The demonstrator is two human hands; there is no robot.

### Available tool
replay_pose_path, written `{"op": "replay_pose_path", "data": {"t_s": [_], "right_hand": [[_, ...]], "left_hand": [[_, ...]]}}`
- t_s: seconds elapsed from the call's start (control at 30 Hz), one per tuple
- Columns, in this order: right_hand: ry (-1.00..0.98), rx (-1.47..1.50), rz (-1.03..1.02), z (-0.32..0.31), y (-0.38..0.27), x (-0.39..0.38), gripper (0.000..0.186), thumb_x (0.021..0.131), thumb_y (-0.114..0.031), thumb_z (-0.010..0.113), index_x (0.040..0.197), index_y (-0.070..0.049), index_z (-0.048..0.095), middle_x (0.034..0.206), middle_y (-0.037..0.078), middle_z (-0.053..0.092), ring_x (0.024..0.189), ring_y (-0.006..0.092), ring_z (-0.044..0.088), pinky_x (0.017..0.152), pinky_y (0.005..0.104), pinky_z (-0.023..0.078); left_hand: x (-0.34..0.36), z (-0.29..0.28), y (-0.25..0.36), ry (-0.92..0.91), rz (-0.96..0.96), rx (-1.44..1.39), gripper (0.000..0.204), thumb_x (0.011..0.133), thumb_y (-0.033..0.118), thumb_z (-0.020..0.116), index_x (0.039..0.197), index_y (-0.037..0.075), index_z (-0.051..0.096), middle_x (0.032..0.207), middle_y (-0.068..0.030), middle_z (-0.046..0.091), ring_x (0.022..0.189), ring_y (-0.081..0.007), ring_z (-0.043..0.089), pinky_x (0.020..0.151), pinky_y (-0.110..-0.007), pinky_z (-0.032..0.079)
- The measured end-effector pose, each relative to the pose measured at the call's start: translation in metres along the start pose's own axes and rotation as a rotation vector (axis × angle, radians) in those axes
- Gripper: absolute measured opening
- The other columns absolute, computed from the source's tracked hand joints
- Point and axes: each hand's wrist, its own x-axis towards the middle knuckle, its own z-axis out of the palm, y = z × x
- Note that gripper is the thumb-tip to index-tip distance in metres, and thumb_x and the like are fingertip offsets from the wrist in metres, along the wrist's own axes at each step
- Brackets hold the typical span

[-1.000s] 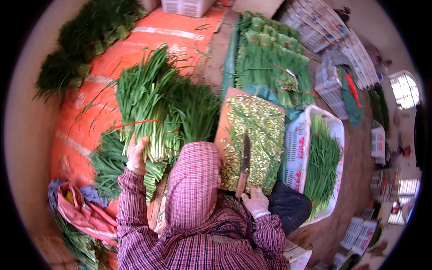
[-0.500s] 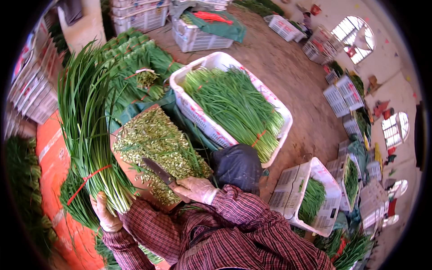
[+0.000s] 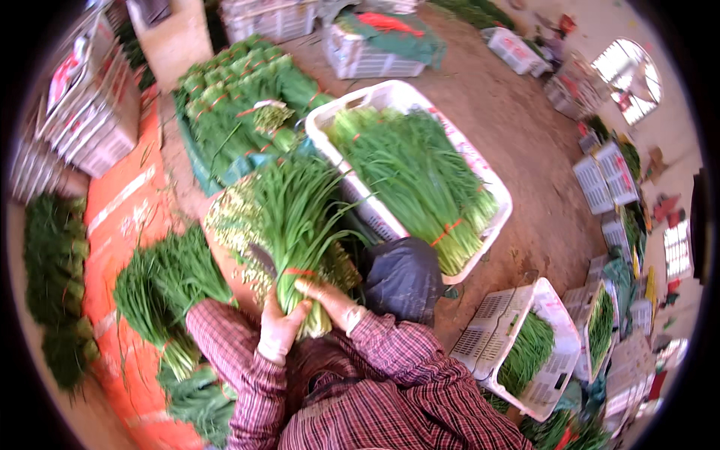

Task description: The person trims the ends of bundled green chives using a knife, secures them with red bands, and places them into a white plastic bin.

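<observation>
1. Basically, bunch (image 3: 301, 210) is in front of torso, above board (image 3: 225, 266); can't tell if touching it.
2. Long axis runs away from person: cut ends near, leaf tips far, red band (image 3: 299, 271) close to cut ends.
3. L hand (image 3: 279, 326) closed on stalks from L side, below band.
4. R hand (image 3: 330, 298) against R side, by band; fingers partly hidden, can't tell if gripping bunch, knife handle or both.
5. Neither hand nearer: bunch sits btwn them.
6. Knife (image 3: 262, 259): blade shows just L of bunch, above L hand; handle hidden.
7. Board holds chopped pale bits (image 3: 225, 217), mostly L of bunch.
8. White crate (image 3: 454, 139), R of board past knee (image 3: 405, 281): full of greens (image 3: 420, 180), laid lengthwise.
9. Lower-R crate (image 3: 566, 352): part-filled w/ loose-looking greens.
10. Far crate (image 3: 375, 56): green cloth (image 3: 425, 46) on top, contents n/v.
</observation>
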Motion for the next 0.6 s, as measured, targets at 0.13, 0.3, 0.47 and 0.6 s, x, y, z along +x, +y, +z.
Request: {"op": "replay_pose_path", "data": {"t_s": [0.13,0.3,0.47,0.6], "right_hand": [[0.048,0.411,0.147,-0.021,-0.012,-0.006,0.041,0.098,-0.027,0.066,0.131,-0.001,0.06,0.115,0.011,0.071,0.097,0.02,0.07,0.085,0.0342,0.059],[-0.021,0.382,0.117,-0.01,-0.029,-0.011,0.047,0.099,-0.024,0.065,0.14,-0.003,0.056,0.121,0.01,0.07,0.103,0.0207,0.07,0.092,0.035,0.057],[-0.171,0.293,0.139,-0.011,-0.039,-0.02,0.052,0.1,-0.026,0.063,0.145,-0.004,0.05,0.126,0.009,0.067,0.109,0.0199,0.067,0.097,0.0358,0.055],[-0.318,0.266,0.171,-0.003,-0.053,-0.026,0.053,0.097,-0.027,0.067,0.141,-0.002,0.051,0.122,0.01,0.068,0.107,0.0211,0.068,0.094,0.0362,0.056]], "left_hand": [[0.004,-0.011,0.02,-0.114,-0.132,-0.009,0.079,0.091,0.025,0.078,0.152,-0.003,0.036,0.132,-0.0144,0.06,0.115,-0.0203,0.06,0.099,-0.033,0.05],[0.001,-0.055,0.033,0.096,-0.064,-0.115,0.058,0.094,0.021,0.075,0.142,-0.001,0.051,0.119,-0.0092,0.067,0.106,-0.0163,0.063,0.093,-0.028,0.051],[0.002,-0.074,0.02,0.118,-0.166,-0.055,0.051,0.097,0.02,0.071,0.141,0.0,0.053,0.12,-0.0073,0.068,0.108,-0.0155,0.064,0.091,-0.028,0.051],[0.01,-0.072,0.026,0.257,-0.065,-0.176,0.026,0.098,0.014,0.068,0.121,0.004,0.065,0.107,-0.006,0.074,0.09,-0.0103,0.068,0.064,-0.02,0.054]]}}
